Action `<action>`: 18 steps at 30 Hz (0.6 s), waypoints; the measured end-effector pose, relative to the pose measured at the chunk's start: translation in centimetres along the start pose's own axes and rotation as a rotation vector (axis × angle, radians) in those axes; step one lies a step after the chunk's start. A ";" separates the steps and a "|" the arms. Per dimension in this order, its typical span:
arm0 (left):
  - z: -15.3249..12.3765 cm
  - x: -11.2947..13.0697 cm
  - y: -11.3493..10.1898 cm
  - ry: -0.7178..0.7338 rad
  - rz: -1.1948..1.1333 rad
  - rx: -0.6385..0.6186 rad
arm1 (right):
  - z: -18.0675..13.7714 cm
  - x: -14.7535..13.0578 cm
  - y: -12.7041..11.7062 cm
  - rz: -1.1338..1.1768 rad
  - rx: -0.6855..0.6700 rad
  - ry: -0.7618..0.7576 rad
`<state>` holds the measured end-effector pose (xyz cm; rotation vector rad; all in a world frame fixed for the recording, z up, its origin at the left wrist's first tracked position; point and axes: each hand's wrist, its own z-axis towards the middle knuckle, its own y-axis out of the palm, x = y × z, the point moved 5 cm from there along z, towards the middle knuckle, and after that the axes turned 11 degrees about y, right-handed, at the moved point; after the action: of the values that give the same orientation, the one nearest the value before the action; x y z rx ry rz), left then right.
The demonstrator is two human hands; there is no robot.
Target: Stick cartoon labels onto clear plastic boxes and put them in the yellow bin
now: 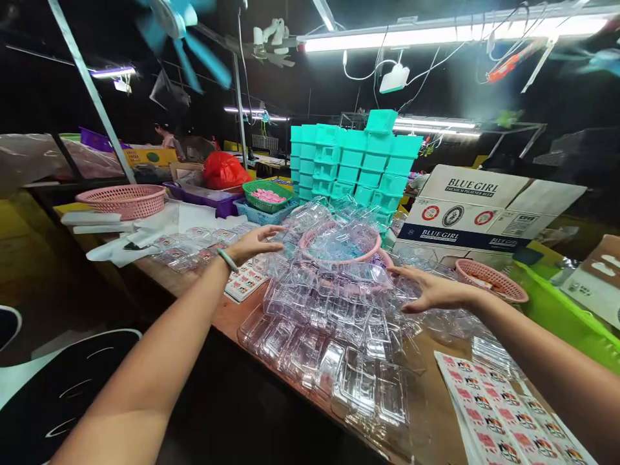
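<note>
A heap of clear plastic blister trays [334, 349] covers the middle of the table, the front ones lying flat and overlapping. Behind them, more clear plastic pieces fill a pink basket [303, 242]. My left hand [254, 244] is held in the air left of the basket, fingers apart and holding nothing. To the right of the heap, my right hand [423, 290] is spread open, its fingertips near the basket's edge; whether they touch the plastic I cannot tell. Below the left hand lies a stack of printed sticker sheets [245, 282].
Turquoise bins [353, 158] are stacked high at the back. A Blue Girl carton [465, 206] and a lime-green crate [571, 310] stand to the right. Pink-and-white sticker sheets [508, 407] lie front right. At left are a pink basket [123, 201] and a green basket [266, 200] with pink pieces.
</note>
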<state>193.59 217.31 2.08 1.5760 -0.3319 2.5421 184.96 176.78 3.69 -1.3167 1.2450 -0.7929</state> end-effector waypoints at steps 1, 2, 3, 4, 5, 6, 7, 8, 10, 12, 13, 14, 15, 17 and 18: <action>-0.6 -1.0 -0.2 -0.022 -0.111 0.136 | -0.1 0.0 0.1 0.018 0.000 -0.006; -1.1 -2.0 -0.3 -0.043 -0.191 0.241 | -0.3 0.0 0.2 0.036 -0.005 -0.009; -1.5 -2.9 -0.3 -0.062 -0.240 0.316 | -0.4 0.1 0.3 0.054 -0.015 -0.005; -1.8 -3.6 -0.2 -0.080 -0.265 0.363 | -0.5 0.2 0.5 0.071 -0.027 0.007; -2.0 -4.2 0.0 -0.099 -0.280 0.391 | -0.6 0.3 0.7 0.089 -0.038 0.026; -2.1 -4.7 0.1 -0.125 -0.302 0.417 | -0.7 0.5 0.9 0.109 -0.049 0.047; -2.1 -5.1 0.2 -0.153 -0.322 0.434 | -0.8 0.7 1.3 0.131 -0.061 0.065; -2.1 -5.5 0.3 -0.182 -0.338 0.443 | -0.8 0.9 1.7 0.154 -0.070 0.077; -1.9 -5.9 0.4 -0.235 -0.351 0.462 | -0.6 1.3 2.6 0.198 -0.073 0.083; -1.8 -6.2 0.3 -0.269 -0.336 0.516 | -0.2 1.7 3.4 0.225 -0.044 0.078; -1.8 -6.4 0.2 -0.275 -0.323 0.557 | 0.1 1.9 3.7 0.229 -0.014 0.077; -1.9 -6.5 0.2 -0.273 -0.310 0.601 | 0.3 2.0 4.0 0.229 0.022 0.079; -2.0 -6.5 0.2 -0.260 -0.297 0.643 | 0.5 2.1 4.2 0.223 0.061 0.079; -2.3 -6.5 0.7 -0.215 -0.283 0.698 | 0.7 2.2 4.4 0.194 0.158 0.079; -2.3 -6.4 1.1 -0.186 -0.272 0.700 | 0.6 2.1 4.4 0.171 0.212 0.078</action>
<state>194.19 216.87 -4.75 1.8961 0.7902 2.4171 185.08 175.59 -1.13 -1.0034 1.2790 -0.8351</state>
